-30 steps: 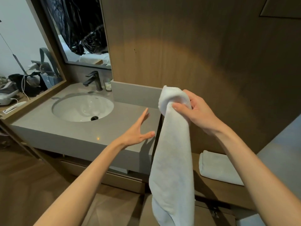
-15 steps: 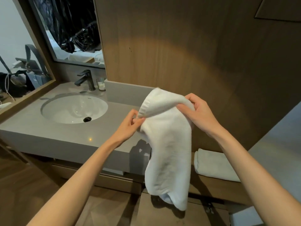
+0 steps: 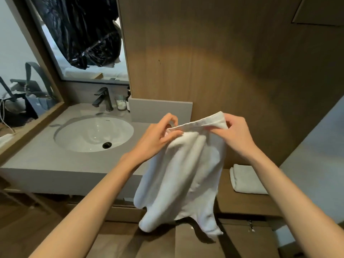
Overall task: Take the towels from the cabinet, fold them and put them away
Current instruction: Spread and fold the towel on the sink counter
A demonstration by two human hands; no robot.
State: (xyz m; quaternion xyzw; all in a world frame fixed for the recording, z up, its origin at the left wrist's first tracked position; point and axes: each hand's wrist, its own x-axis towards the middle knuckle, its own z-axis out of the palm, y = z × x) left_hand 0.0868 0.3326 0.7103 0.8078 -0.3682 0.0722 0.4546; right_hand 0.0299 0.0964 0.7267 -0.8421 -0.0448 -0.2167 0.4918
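A white towel (image 3: 183,175) hangs in the air in front of me, spread by its top edge, its lower end drooping in loose folds. My left hand (image 3: 158,136) pinches the top left corner. My right hand (image 3: 235,135) grips the top right corner. A second white towel (image 3: 245,180) lies folded on the low wooden shelf (image 3: 242,203) to the right, below my right forearm.
A grey vanity counter (image 3: 55,164) with a white round sink (image 3: 93,134) and dark faucet (image 3: 102,98) stands at left. A glass (image 3: 120,105) sits by the faucet. A mirror (image 3: 80,40) hangs above. The wood-panelled wall (image 3: 214,62) is straight ahead.
My left hand went from open and empty to gripping the towel's top left corner. The towel, first hanging bunched from my right hand, is now spread wider between both hands.
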